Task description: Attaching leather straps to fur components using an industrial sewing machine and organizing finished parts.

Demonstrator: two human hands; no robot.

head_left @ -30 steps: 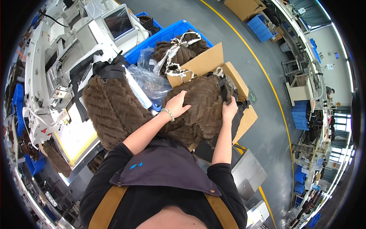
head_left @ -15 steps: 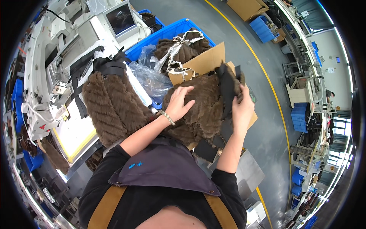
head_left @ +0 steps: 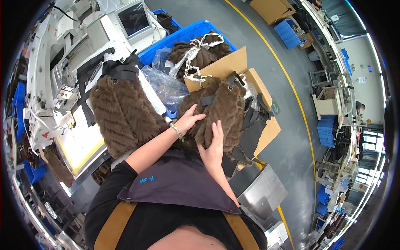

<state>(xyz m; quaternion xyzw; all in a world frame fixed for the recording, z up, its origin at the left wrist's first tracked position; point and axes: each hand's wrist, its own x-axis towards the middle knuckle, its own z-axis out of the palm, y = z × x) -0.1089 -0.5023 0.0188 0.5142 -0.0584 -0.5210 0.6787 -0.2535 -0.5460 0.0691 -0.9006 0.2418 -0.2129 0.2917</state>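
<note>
A brown furry piece point(head_left: 223, 110) with a black strap and a metal eyelet at its far end lies over the open cardboard box in front of me. My left hand point(head_left: 188, 121) rests on the fur along its left side, thumb and fingers apart. Flat on the nearer part of the fur lies my right hand point(head_left: 213, 148), its fingers stretched out. A short black strap point(head_left: 207, 100) sits on the fur beyond both hands. Left of my left forearm is another brown furry piece point(head_left: 123, 112), with black straps at its far end.
A cardboard box point(head_left: 233, 62) stands against a blue bin point(head_left: 146, 55) holding more brown fur and clear plastic bags point(head_left: 166, 89). To the left is a white sewing machine point(head_left: 39, 79) with a screen point(head_left: 133, 20). A metal box point(head_left: 264, 191) stands near right, beside the yellow floor line.
My right hand has moved left from the fur's black-edged side onto its middle. The fur piece has turned over leftward, with its strap and eyelet now showing. My left hand has shifted slightly nearer.
</note>
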